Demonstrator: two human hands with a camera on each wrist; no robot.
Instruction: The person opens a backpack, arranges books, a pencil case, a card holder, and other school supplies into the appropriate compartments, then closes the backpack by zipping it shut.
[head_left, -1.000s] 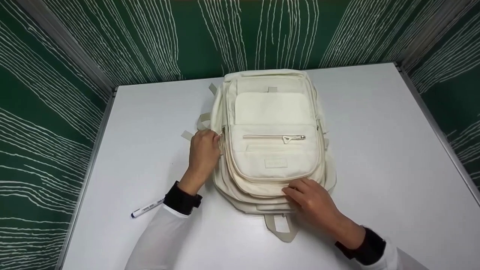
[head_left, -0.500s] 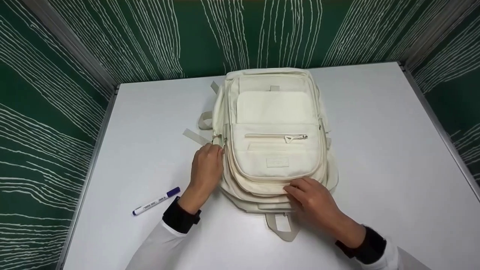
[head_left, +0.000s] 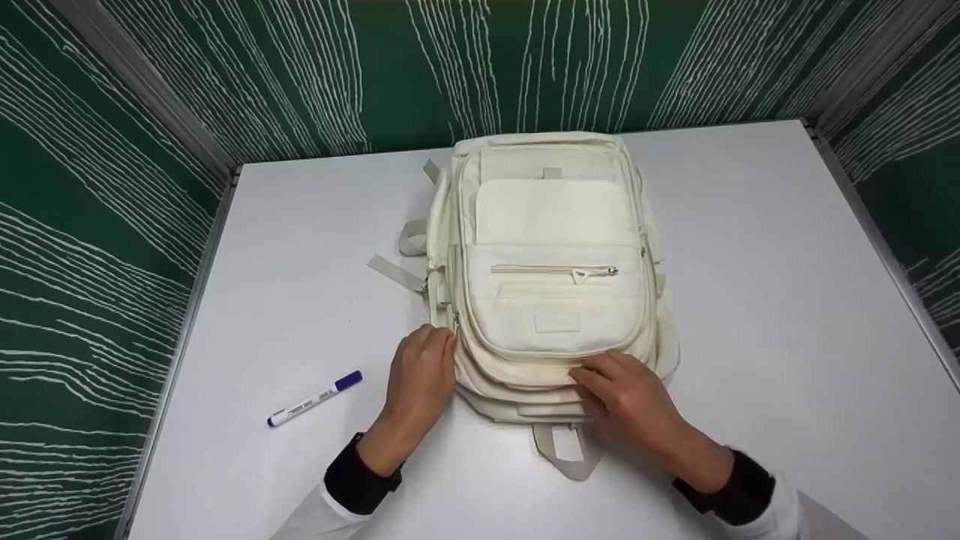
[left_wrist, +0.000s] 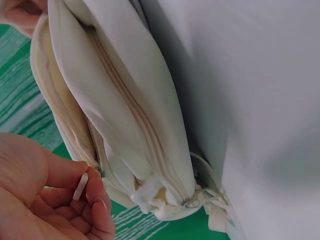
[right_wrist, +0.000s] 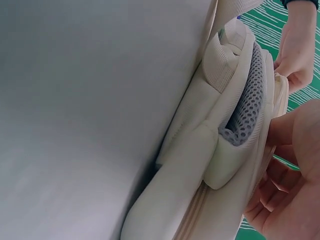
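Observation:
A cream backpack (head_left: 555,217) lies front up on the table, its bottom end nearest me. My left hand (head_left: 421,375) is at its lower left side. In the left wrist view the thumb and a finger pinch a small white zipper pull (left_wrist: 80,186). Just beyond those fingers the edges of a front compartment (left_wrist: 65,95) stand apart, showing a cream lining. My right hand (head_left: 630,397) grips the layered fabric edge at the bottom right of the front pocket; its fingertips are partly hidden behind the fabric in the right wrist view.
On the white table (head_left: 300,247) a marker (head_left: 315,399) with a purple cap lies left of my left hand. Loose straps (head_left: 396,273) stick out from the bag's left side, and a webbing loop (head_left: 566,454) lies at its bottom. Green walls (head_left: 405,75) enclose the table.
My left hand has slid down the bag's left side toward me, the zipper pull coming with it. The marker's cap is now uncovered. My right hand has kept its place.

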